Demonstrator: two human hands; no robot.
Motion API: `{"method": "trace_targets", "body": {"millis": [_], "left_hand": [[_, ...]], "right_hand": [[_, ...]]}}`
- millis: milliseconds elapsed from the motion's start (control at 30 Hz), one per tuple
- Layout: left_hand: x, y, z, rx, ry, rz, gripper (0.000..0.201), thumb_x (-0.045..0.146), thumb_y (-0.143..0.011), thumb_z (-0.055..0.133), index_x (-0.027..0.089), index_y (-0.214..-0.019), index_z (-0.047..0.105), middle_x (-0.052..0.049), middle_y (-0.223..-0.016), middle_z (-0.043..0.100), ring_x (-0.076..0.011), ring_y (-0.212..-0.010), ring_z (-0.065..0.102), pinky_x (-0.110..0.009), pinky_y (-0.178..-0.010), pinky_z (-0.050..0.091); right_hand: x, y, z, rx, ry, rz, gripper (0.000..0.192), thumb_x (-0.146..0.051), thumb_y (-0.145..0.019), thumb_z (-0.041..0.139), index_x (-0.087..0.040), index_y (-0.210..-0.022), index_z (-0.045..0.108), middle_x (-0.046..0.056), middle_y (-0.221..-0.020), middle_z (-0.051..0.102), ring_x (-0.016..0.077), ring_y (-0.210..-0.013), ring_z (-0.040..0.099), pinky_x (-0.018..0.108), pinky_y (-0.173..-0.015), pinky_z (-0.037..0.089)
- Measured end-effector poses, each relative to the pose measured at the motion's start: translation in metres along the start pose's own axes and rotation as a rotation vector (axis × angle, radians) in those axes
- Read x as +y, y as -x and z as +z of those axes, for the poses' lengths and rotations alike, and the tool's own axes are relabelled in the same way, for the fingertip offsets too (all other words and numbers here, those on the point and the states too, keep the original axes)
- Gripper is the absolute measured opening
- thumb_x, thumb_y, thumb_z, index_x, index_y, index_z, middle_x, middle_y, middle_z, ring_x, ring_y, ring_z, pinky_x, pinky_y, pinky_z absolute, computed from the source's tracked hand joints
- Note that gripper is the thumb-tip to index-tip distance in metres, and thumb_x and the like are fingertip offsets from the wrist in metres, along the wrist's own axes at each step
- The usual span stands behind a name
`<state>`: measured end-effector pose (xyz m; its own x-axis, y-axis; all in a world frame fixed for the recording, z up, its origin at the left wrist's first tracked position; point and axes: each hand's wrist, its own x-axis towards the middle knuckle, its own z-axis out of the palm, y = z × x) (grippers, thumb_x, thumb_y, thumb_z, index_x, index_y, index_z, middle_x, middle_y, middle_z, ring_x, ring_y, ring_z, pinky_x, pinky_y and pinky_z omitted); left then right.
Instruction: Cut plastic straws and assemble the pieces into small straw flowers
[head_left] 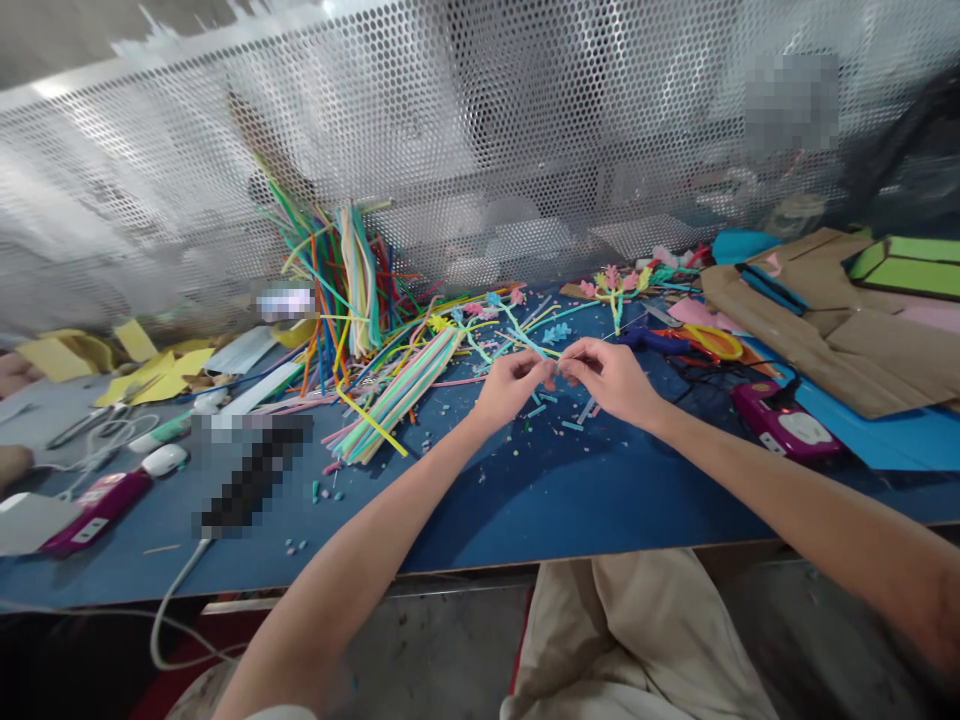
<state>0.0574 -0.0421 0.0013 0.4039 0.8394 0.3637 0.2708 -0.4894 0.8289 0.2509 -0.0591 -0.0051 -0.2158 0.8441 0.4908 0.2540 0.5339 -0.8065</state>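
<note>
My bare left forearm (360, 550) nearest, over front edge of blue table (480, 530); a bump could scatter the pastel fuzzy-stem bundle (409, 390). Left hand (516, 386), right hand (613, 380): thumbs pressed to fingers, mid-table. Pale-blue fuzzy stem (526, 342) beside them; whether pinched, can't tell. Slack fingers could lose it.

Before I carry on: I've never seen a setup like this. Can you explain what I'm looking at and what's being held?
There is no machine: these are a person's bare left hand and right hand, seen by one camera worn on that person's head, looking forward and down. The blue table runs up to a perforated metal screen. Left of the hands lies a bundle of pastel stems; beyond them are small flower-like pieces; to the right are scissors with yellow handles and brown paper. The fingertips nearly meet; what they hold is too small to make out.
</note>
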Motion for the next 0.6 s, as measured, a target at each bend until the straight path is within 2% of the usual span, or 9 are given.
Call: {"method": "trace_targets", "body": {"millis": [100,233,333,467,600], "left_hand": [[-0.004,0.001,-0.001,0.051,-0.168,0.119,0.026,0.038,-0.095,0.056,0.019,-0.081,0.065,0.001,-0.069,0.069,-0.0113,-0.058,0.055,-0.026,-0.058,0.041],[-0.010,0.002,-0.008,0.176,-0.740,0.438,0.019,0.029,-0.095,0.057,0.021,-0.080,0.066,0.001,-0.072,0.070,-0.0136,-0.068,0.059,-0.032,-0.072,0.040],[-0.013,0.001,-0.016,0.149,-1.044,0.648,0.014,0.028,-0.094,0.059,0.023,-0.084,0.068,0.001,-0.077,0.072,-0.0158,-0.076,0.062,-0.035,-0.075,0.035],[-0.012,0.000,-0.022,0.114,-1.140,0.717,0.012,0.029,-0.096,0.059,0.025,-0.091,0.069,0.001,-0.083,0.075,-0.0163,-0.081,0.064,-0.035,-0.075,0.034],[-0.011,0.002,-0.017,0.145,-1.078,0.660,0.015,0.031,-0.095,0.058,0.024,-0.095,0.071,-0.001,-0.086,0.077,-0.0180,-0.083,0.068,-0.036,-0.078,0.037]], "right_hand": [[0.002,-0.001,0.002,0.019,-0.068,0.047,0.025,-0.046,-0.090,0.064,-0.021,-0.091,0.068,0.004,-0.078,0.069,0.0172,-0.068,0.065,0.033,-0.068,0.054],[0.007,-0.004,0.005,-0.049,-0.259,0.241,0.029,-0.048,-0.085,0.069,-0.019,-0.088,0.070,0.004,-0.076,0.069,0.0149,-0.063,0.063,0.031,-0.064,0.055],[0.008,-0.005,0.006,-0.129,-0.418,0.432,0.031,-0.049,-0.081,0.073,-0.018,-0.084,0.071,0.005,-0.078,0.070,0.0138,-0.063,0.063,0.030,-0.063,0.056],[0.009,-0.007,0.005,-0.136,-0.506,0.500,0.028,-0.045,-0.077,0.077,-0.017,-0.080,0.072,0.005,-0.077,0.070,0.0128,-0.064,0.063,0.028,-0.062,0.057],[0.011,-0.008,0.004,-0.094,-0.452,0.499,0.026,-0.041,-0.075,0.078,-0.017,-0.080,0.073,0.005,-0.073,0.069,0.0116,-0.059,0.061,0.026,-0.055,0.054]]}}
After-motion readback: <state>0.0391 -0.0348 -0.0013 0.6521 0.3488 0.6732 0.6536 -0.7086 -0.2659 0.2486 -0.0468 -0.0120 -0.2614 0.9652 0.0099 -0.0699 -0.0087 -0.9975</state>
